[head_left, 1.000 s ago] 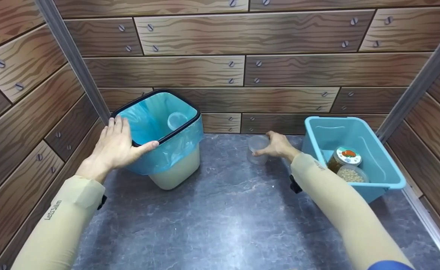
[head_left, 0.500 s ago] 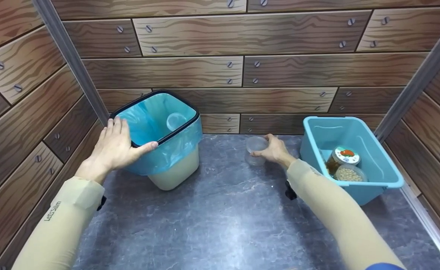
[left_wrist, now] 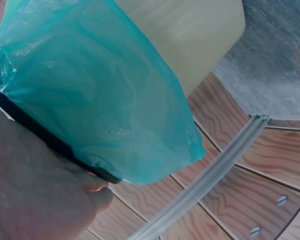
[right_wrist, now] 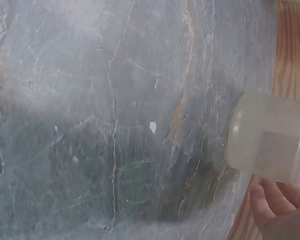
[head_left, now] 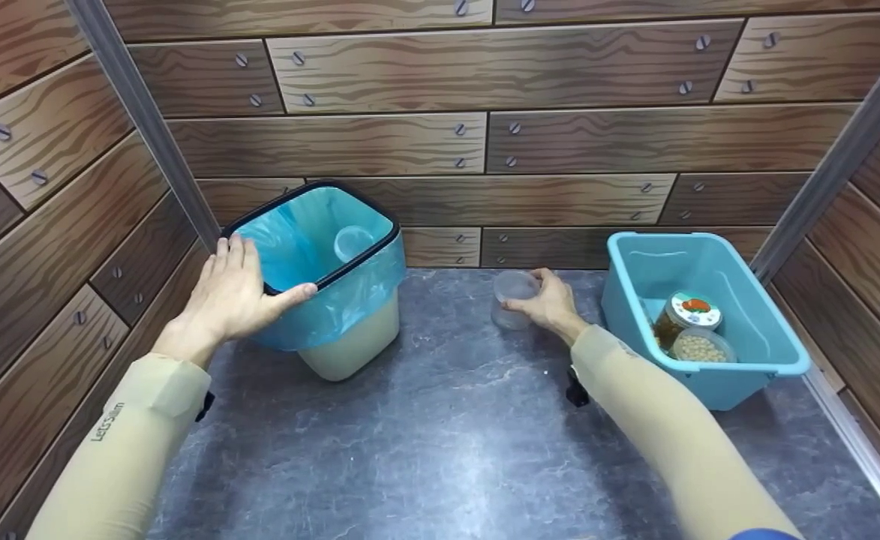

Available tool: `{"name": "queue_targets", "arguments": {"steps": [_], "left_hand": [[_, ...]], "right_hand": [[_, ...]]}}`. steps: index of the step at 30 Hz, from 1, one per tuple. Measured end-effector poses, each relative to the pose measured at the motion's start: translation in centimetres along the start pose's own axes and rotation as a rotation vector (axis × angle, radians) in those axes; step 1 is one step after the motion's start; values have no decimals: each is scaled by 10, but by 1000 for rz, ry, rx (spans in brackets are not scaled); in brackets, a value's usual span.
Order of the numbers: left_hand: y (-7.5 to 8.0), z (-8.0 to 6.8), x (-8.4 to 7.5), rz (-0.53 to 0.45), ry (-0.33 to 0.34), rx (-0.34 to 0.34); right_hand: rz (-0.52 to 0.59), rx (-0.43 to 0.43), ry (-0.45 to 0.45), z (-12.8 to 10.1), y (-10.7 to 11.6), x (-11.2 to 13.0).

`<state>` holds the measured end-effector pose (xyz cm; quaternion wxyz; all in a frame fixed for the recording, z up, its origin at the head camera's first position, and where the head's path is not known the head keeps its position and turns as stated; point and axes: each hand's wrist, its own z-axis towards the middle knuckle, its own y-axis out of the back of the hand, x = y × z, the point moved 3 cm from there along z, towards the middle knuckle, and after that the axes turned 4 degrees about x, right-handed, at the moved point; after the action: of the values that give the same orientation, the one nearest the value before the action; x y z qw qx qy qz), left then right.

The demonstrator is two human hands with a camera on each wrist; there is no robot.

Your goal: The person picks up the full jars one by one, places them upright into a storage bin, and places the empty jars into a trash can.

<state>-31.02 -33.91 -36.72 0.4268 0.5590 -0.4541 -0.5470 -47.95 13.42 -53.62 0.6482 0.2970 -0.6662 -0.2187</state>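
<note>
My left hand (head_left: 226,300) lies with straight fingers on the black rim (head_left: 364,253) of a cream waste bin (head_left: 357,341) lined with a blue plastic bag (head_left: 297,326). Its thumb stretches along the front edge. Inside that bin sits a clear plastic container (head_left: 352,242). In the middle back, my right hand (head_left: 554,307) grips an upright clear plastic jar (head_left: 509,307) from its right side, thumb in front. The right wrist view shows the same jar (right_wrist: 262,135) on the grey surface, fingers against its side. I see no contents in it.
At right stands a light-blue tub (head_left: 755,304). It holds a jar with a printed lid (head_left: 695,309) and a clear container of pale beans or pellets (head_left: 702,347). Wood-patterned walls (head_left: 440,142) with grey metal corner strips enclose the grey marbled surface (head_left: 440,450).
My right wrist has shifted slightly left and toward me, while the hand stays around the jar. The left hand stays on the rim.
</note>
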Motion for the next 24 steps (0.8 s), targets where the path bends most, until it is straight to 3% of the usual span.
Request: {"name": "queue_targets", "arguments": {"steps": [9,24], "left_hand": [[-1,2,0,4,-3,-3],[0,0,-3,10,-11,-20]], "right_hand": [[73,-71,65,-3,12,7],[225,-124,156,-14,28,50]]}}
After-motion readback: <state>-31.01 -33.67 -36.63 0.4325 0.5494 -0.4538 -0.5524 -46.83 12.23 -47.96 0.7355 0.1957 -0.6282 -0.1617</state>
